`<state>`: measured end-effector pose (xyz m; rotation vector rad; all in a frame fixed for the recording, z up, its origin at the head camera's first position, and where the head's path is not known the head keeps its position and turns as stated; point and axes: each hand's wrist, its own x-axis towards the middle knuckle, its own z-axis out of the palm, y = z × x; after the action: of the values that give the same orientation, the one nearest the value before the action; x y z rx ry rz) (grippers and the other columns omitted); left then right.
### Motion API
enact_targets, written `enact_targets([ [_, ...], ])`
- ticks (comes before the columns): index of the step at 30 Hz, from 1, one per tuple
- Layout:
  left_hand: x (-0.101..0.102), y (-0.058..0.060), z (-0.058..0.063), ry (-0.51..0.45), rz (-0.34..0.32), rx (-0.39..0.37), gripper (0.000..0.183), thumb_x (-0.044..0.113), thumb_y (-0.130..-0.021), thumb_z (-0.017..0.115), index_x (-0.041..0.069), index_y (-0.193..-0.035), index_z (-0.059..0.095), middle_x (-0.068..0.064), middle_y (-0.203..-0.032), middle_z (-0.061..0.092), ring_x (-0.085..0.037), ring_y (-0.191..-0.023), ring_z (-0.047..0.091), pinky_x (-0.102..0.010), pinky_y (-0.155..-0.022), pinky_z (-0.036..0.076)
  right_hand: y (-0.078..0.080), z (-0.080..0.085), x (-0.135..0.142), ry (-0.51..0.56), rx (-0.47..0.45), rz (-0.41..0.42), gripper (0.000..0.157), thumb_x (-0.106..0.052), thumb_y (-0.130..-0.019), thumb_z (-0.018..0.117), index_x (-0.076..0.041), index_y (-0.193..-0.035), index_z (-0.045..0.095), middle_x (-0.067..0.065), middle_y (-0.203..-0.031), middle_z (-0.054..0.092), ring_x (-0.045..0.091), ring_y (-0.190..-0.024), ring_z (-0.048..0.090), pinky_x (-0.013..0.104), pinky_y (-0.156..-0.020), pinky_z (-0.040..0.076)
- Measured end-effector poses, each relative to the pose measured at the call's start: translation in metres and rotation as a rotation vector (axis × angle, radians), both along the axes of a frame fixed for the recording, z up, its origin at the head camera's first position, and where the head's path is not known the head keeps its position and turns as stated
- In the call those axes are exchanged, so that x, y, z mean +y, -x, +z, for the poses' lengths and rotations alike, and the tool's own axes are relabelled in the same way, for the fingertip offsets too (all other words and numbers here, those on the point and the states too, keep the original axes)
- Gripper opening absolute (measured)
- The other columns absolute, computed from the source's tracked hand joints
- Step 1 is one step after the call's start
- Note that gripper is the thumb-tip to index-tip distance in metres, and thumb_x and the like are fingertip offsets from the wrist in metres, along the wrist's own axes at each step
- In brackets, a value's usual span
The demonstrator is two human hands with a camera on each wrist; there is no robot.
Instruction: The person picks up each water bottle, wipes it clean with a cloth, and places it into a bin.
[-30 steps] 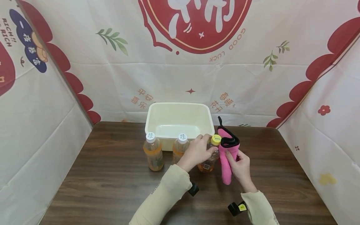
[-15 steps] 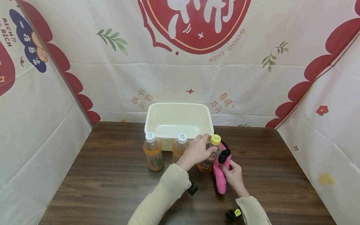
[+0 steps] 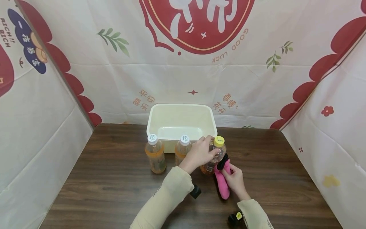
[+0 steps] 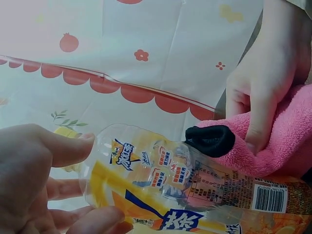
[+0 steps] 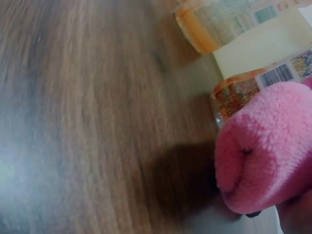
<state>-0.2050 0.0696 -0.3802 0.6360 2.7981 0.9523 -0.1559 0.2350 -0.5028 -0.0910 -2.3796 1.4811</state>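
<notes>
Seemingly, the step in hand was a wiping of the yellow-capped bottle (image 3: pixel 211 163), which stood on the desk (image 3: pixel 114 165), right of centre in the head view. The left hand (image 3: pixel 200 153) grasped it high up, thumb and fingers curled round the neck and shoulder. The right hand (image 3: pixel 235 181) pinched the cloth (image 3: pixel 221 184), pink and bunched, and its black-trimmed end lay against the bottle's right side; the rest pointed towards the bottom of the frame. Around the frame's middle, the far-left bottle (image 3: pixel 155 157) and the middle bottle (image 3: pixel 180 152), both white-capped, stood in the same row, the latter partly covered by the left hand, with the tub (image 3: pixel 170 147) behind.

To do this well, the high grip probably needed to be firm enough to stop the bottle tipping, yet light enough not to dent the thin plastic. The cloth would have served better spread flatter, since a bunched fold could rub only a narrow strip. Smooth strokes down past the label to the base looked right, with the bottle turned to bring round its hidden side. Too hard a leftward push risked knocking its neighbour.
</notes>
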Motion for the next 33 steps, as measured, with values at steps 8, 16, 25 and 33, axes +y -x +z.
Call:
enact_targets([
  [8, 0.0, -0.001, 0.0, -0.015, -0.003, -0.017, 0.051, 0.042, -0.089, 0.053, 0.015, -0.131, 0.042, -0.007, -0.116, 0.054, -0.019, -0.1, 0.057, -0.034, -0.081, 0.049, 0.0, 0.005, 0.005, 0.033, 0.041, -0.071, 0.004, 0.003, -0.076, 0.067, 0.005, -0.078, 0.064, -0.001, -0.062, 0.06, 0.0, -0.053, 0.048, 0.016, -0.047, 0.041],
  [16, -0.001, 0.001, 0.0, -0.021, -0.01, -0.029, 0.051, 0.041, -0.089, 0.053, 0.015, -0.131, 0.041, -0.007, -0.117, 0.053, -0.019, -0.101, 0.057, -0.034, -0.081, 0.05, -0.005, 0.065, -0.004, 0.113, 0.191, -0.071, 0.004, 0.014, -0.073, 0.061, 0.011, -0.075, 0.061, -0.018, -0.057, 0.055, -0.005, -0.049, 0.047, 0.011, -0.045, 0.039],
  [25, 0.001, 0.001, -0.001, -0.014, -0.003, -0.041, 0.052, 0.041, -0.089, 0.053, 0.016, -0.132, 0.041, -0.007, -0.118, 0.053, -0.018, -0.1, 0.057, -0.034, -0.08, 0.051, 0.0, 0.097, -0.006, 0.18, 0.128, -0.066, 0.012, 0.008, -0.077, 0.064, -0.003, -0.078, 0.065, -0.012, -0.058, 0.055, -0.001, -0.05, 0.046, 0.015, -0.044, 0.038],
  [33, 0.001, 0.001, -0.001, -0.03, 0.005, -0.054, 0.051, 0.041, -0.089, 0.054, 0.016, -0.132, 0.041, -0.007, -0.119, 0.053, -0.019, -0.102, 0.056, -0.036, -0.081, 0.05, -0.001, 0.092, -0.005, 0.162, 0.121, -0.042, 0.011, 0.01, -0.077, 0.061, -0.001, -0.076, 0.064, -0.014, -0.059, 0.056, -0.002, -0.051, 0.047, 0.014, -0.045, 0.039],
])
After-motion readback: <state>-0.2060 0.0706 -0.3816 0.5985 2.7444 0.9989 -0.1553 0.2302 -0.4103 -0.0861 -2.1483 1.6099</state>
